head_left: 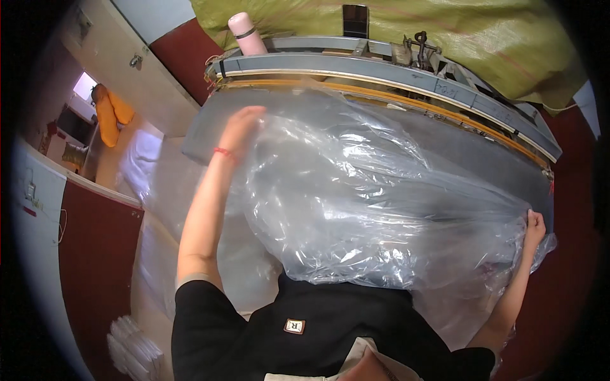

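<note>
A large sheet of clear plastic film (343,203) spreads, crumpled and shiny, between my hands and hangs over the near side of a dark grey table top (489,152). My left hand (241,127), a red band at its wrist, is raised at the film's far left edge; the fingers look closed on it, though motion blurs them. At the right end of the table my right hand (535,227) pinches the film's other side, pulling folds toward itself. Part of the film lies against the front of my black shirt.
Along the table's far side runs a grey metal frame (394,70) with a clamp (419,47). A pink bottle (248,35) stands behind its left end. More clear plastic (146,165) lies left, near an open door (140,57). A person in orange (113,117) is beyond the doorway.
</note>
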`<action>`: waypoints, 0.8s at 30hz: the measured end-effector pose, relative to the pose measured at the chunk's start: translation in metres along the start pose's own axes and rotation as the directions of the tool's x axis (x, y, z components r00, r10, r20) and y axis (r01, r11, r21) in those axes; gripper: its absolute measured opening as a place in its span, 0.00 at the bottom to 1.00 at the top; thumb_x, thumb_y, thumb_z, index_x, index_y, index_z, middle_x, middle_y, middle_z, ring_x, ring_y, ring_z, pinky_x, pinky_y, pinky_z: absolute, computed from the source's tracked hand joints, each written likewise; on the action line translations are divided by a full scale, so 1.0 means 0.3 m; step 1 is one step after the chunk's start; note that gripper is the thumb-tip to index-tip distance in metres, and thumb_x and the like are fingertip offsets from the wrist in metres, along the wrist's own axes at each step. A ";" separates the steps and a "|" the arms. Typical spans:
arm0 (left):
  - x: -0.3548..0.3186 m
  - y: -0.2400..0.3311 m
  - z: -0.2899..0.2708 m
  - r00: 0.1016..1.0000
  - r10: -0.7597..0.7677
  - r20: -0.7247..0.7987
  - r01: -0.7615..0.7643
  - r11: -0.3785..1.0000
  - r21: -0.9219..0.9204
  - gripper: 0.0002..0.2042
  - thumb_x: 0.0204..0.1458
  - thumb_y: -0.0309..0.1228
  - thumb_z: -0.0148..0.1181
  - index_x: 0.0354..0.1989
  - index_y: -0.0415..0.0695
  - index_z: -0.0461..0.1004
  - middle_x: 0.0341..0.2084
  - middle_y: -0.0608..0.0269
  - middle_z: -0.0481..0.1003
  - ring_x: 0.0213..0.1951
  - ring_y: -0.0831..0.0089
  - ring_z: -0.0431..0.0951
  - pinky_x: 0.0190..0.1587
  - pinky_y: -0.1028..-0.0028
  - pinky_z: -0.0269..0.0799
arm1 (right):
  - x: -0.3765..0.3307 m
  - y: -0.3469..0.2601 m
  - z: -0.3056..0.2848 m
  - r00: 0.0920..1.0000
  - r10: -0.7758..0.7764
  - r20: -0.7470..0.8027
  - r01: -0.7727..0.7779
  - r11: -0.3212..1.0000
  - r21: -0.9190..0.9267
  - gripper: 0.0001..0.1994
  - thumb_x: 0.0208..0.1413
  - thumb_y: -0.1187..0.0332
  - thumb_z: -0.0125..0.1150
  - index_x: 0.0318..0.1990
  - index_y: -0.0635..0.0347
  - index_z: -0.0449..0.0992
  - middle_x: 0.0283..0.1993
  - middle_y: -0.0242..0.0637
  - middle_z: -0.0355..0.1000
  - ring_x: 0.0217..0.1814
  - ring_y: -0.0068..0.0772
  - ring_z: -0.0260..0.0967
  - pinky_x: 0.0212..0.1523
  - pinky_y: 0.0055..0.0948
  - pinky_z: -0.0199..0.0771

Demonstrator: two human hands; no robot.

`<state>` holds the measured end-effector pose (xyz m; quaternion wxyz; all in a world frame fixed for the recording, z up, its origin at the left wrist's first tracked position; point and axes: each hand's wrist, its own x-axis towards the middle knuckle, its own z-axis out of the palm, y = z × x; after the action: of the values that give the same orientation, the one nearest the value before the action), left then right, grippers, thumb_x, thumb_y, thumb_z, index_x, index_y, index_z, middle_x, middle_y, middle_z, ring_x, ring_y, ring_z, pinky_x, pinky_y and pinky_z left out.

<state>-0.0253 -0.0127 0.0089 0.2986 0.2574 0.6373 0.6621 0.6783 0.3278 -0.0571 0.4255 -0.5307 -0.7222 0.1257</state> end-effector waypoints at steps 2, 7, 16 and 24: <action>0.059 -0.013 0.047 0.998 0.024 -0.055 -0.022 0.999 0.041 0.06 0.45 0.27 0.55 0.31 0.39 0.71 0.24 0.69 0.72 0.23 0.84 0.67 0.26 0.84 0.62 | -0.006 -0.018 -0.003 1.000 -0.007 -0.017 0.007 1.000 0.027 0.12 0.49 0.66 0.56 0.22 0.64 0.66 0.19 0.21 0.53 0.23 0.14 0.47 0.24 0.15 0.51; 0.171 -0.064 0.192 0.868 0.483 0.118 -0.325 0.373 0.869 0.06 0.43 0.30 0.58 0.27 0.40 0.72 0.19 0.63 0.72 0.21 0.71 0.70 0.25 0.74 0.65 | -0.025 -0.015 -0.065 0.989 0.125 0.080 -0.127 0.992 0.010 0.11 0.49 0.66 0.56 0.22 0.64 0.67 0.20 0.22 0.56 0.24 0.15 0.49 0.26 0.16 0.53; -0.019 -0.171 0.367 0.628 0.492 0.603 -0.771 0.287 0.568 0.03 0.44 0.22 0.54 0.28 0.38 0.67 0.29 0.55 0.71 0.31 0.59 0.72 0.34 0.71 0.67 | -0.301 0.197 -0.439 0.920 0.371 0.123 -0.384 0.918 0.098 0.09 0.51 0.66 0.54 0.24 0.60 0.67 0.23 0.20 0.59 0.26 0.14 0.52 0.29 0.15 0.54; 0.022 -0.112 0.524 0.864 0.310 0.396 -0.502 0.507 0.700 0.08 0.47 0.29 0.53 0.26 0.36 0.67 0.16 0.51 0.70 0.19 0.63 0.71 0.24 0.74 0.64 | -0.493 0.377 -0.518 0.854 0.507 0.115 -0.519 0.828 0.211 0.10 0.51 0.64 0.55 0.22 0.57 0.67 0.23 0.19 0.59 0.25 0.11 0.52 0.27 0.12 0.53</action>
<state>0.0859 0.1009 -0.0162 0.0588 0.5754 0.7444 0.3337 0.8801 0.2024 -0.1057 0.4162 -0.6474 -0.5442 0.3339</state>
